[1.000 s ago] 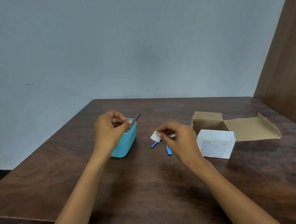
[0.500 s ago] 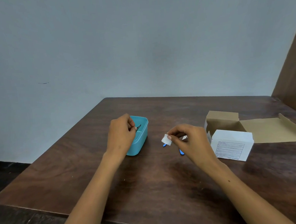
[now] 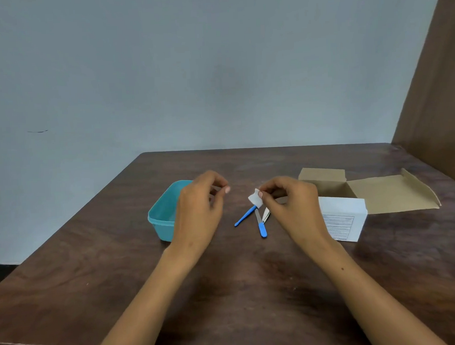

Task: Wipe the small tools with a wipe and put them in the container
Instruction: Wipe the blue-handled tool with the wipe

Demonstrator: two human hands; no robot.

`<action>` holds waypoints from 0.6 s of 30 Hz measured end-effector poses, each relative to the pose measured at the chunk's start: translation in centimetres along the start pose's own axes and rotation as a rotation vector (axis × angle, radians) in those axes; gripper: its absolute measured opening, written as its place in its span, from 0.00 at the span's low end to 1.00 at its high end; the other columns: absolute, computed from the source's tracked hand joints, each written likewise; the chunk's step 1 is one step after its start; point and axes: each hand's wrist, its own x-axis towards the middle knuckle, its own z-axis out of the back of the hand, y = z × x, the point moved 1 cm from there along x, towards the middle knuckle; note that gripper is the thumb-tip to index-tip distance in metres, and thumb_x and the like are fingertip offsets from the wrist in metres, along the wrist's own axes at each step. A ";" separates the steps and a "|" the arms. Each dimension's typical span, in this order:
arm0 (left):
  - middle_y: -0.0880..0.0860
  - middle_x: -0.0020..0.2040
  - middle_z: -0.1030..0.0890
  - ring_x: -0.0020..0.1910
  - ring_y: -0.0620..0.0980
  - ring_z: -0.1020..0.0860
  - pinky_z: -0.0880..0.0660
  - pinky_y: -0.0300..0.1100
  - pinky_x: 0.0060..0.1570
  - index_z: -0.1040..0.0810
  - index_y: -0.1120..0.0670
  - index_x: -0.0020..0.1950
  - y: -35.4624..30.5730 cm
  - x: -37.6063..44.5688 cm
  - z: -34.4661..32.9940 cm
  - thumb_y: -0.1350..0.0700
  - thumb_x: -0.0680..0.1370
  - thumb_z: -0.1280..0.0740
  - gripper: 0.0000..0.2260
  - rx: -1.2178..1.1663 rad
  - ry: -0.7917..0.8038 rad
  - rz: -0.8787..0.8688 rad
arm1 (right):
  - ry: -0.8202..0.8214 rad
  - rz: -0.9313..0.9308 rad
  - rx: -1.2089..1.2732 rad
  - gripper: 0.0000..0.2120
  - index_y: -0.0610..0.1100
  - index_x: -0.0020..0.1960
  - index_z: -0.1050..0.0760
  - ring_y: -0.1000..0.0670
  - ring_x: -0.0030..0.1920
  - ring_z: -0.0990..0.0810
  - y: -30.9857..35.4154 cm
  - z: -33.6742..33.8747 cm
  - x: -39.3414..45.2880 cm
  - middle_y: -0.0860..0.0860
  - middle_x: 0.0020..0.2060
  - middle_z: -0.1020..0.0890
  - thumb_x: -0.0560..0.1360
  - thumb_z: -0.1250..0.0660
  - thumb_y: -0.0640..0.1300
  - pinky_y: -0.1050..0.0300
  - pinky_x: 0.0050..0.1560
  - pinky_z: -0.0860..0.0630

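The person stands at a dark brown wooden tabletop (image 3: 227, 291). The right hand (image 3: 288, 203) pinches a small white square wipe (image 3: 255, 198) between thumb and finger, so that grip is closed on the wipe. The left hand (image 3: 199, 213) hangs in the air just beside a teal plastic container (image 3: 163, 218). Its fingers are curled in with the fingertips close together, and I see nothing in them, so that grip looks empty and loosely closed. The hand hides part of the container, so I cannot see what lies inside.

Three small tools are on the tabletop between the two hands. One is a thin blue plastic stick (image 3: 245, 215). One is a small metal file with a blue handle (image 3: 261, 226). Right beside the file is a little shiny metal tool (image 3: 265, 214), partly hidden under the right hand. The stick and the file nearly touch at their far ends, just under the wipe.

To the right is a white cardboard box with a printed label (image 3: 342, 217), its brown flaps open.

I think the person is between tools now. The next move is most likely for the left hand to pick up one of the tools. They are thin and lie flat, so it needs a careful pinch. Then the tool must be rubbed with the wipe and put in the container.
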 end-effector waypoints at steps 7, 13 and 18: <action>0.53 0.53 0.19 0.48 0.45 0.22 0.25 0.36 0.49 0.20 0.56 0.56 1.2 -0.9 -3.7 0.60 0.76 0.33 0.09 0.136 0.308 0.128 | -0.027 -0.031 -0.065 0.02 0.43 0.40 0.19 0.56 0.38 0.20 -0.2 0.3 0.3 0.51 0.37 0.17 0.71 0.30 0.37 0.65 0.40 0.23; 0.55 0.53 0.21 0.50 0.51 0.23 0.24 0.45 0.51 0.21 0.58 0.56 0.3 -0.6 -4.6 0.55 0.76 0.32 0.11 0.303 0.512 0.138 | -0.009 -0.040 -0.089 0.02 0.44 0.41 0.19 0.56 0.39 0.20 -0.1 0.0 0.3 0.52 0.38 0.17 0.71 0.30 0.39 0.60 0.41 0.22; 0.54 0.48 0.26 0.42 0.49 0.28 0.31 0.41 0.41 0.23 0.58 0.45 0.4 -0.7 -5.3 0.53 0.77 0.32 0.08 0.379 0.512 0.152 | 0.017 -0.056 -0.094 0.02 0.45 0.41 0.20 0.57 0.39 0.20 -0.1 0.1 0.1 0.53 0.39 0.16 0.72 0.30 0.39 0.62 0.41 0.22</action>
